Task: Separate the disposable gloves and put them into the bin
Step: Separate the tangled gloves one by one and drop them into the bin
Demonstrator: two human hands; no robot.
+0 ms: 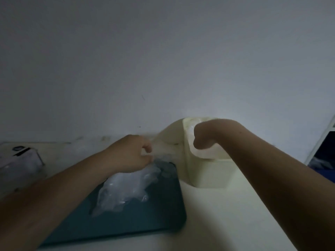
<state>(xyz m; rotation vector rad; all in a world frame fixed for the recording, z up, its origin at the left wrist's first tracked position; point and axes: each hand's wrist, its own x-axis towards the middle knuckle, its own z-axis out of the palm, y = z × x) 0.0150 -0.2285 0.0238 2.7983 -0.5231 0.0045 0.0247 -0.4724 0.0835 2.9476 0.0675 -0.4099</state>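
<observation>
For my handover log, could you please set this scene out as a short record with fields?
Lighting: dim
Left hand: pinches the far end of the clear gloves
Right hand: bent down over the mouth of the cream bin; fingers hidden, so its grip cannot be told
Gloves lie on: teal tray
Also there: pale packet at the far left of the table

Left hand [134,153] reached forward, fingers curled in a pinch. Right hand [203,136] bent down at wrist, fingers hidden.
</observation>
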